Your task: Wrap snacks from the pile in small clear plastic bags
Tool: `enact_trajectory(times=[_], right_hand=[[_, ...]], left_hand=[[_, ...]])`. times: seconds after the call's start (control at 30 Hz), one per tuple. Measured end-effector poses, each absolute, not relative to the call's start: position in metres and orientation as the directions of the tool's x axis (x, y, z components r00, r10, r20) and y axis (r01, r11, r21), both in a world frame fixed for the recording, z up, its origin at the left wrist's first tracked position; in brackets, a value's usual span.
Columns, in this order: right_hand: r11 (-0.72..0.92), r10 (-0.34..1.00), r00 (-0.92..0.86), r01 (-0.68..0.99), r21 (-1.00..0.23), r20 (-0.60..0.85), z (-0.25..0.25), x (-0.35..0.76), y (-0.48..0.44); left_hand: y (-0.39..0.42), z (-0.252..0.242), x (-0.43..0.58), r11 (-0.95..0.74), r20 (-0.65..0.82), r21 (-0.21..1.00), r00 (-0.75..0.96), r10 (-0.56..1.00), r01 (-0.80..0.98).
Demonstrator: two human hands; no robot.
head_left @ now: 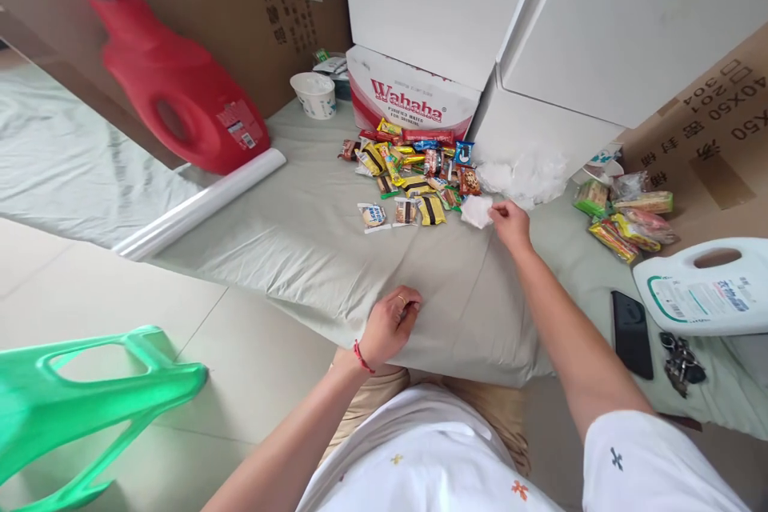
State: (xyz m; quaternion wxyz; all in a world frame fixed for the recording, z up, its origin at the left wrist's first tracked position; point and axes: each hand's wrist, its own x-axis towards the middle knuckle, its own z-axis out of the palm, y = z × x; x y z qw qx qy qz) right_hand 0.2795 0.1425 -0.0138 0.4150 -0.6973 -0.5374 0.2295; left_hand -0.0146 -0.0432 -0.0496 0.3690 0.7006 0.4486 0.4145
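A green plastic stool (36, 396) stands on the pale tiled floor (240, 364).

Bright diffuse light, soft shadows, glossy green stool (90, 404), stretched edges

The white piece (477, 212) is thin and soft-looking, wrapper or tissue I can't tell from here; it's pinched at its right edge, its left side close by the heap of wrapped snacks (414, 186). That heap is a jumble of red, yellow, blue and brown packets lying every which way. At its front sit a white packet with blue print (374, 216), a clear-wrapped brown biscuit (406, 212) and a dark-banded yellow packet (431, 210).
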Motion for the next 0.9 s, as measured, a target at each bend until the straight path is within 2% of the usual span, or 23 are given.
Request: enact_trajectory(times=[0.03, 0.1, 0.17, 0.23, 0.3, 0.4, 0.57, 0.67, 0.77, 0.9], right_hand=[[-0.073, 0.934, 0.337, 0.509, -0.858, 0.120, -0.013, 0.273, 0.126], [-0.074, 0.922, 0.387, 0.192, -0.979, 0.007, -0.013, 0.260, 0.085], [-0.122, 0.940, 0.314, -0.060, -0.991, -0.135, -0.015, 0.242, 0.043], [-0.198, 0.940, 0.239, -0.202, -0.959, -0.244, -0.017, 0.222, 0.005], [-0.255, 0.935, 0.180, -0.252, -0.933, -0.305, -0.020, 0.201, -0.022], [-0.259, 0.941, 0.165, -0.206, -0.944, -0.294, -0.024, 0.181, -0.043], [-0.128, 0.973, 0.208, 0.119, -0.985, -0.101, -0.026, 0.186, -0.046], [-0.119, 0.985, 0.144, 0.151, -0.981, -0.097, -0.024, 0.191, -0.048], [-0.078, 0.996, 0.043, 0.134, -0.988, -0.073, -0.020, 0.188, -0.054], [0.054, 0.992, -0.123, 0.266, -0.962, 0.021, -0.017, 0.182, -0.060]], left_hand=[[-0.043, -0.050, -0.015, -0.299, 0.229, 0.906, 0.248, 0.941, 0.299], [-0.042, -0.048, -0.013, -0.205, 0.155, 0.949, 0.211, 0.965, 0.239], [-0.039, -0.044, -0.007, -0.068, 0.046, 0.988, 0.158, 0.986, 0.136], [-0.036, -0.037, 0.002, 0.072, -0.069, 0.997, 0.143, 0.987, -0.022], [-0.032, -0.030, 0.012, 0.197, -0.164, 0.965, 0.189, 0.968, -0.171], [-0.029, -0.023, 0.022, 0.322, -0.260, 0.907, 0.240, 0.935, -0.273], [-0.032, -0.023, 0.022, 0.396, -0.340, 0.858, 0.217, 0.915, -0.327], [-0.033, -0.026, 0.019, 0.407, -0.350, 0.856, 0.221, 0.910, -0.321], [-0.033, -0.027, 0.020, 0.352, -0.326, 0.881, 0.134, 0.936, -0.317], [-0.034, -0.026, 0.022, 0.312, -0.288, 0.911, 0.122, 0.950, -0.269]])
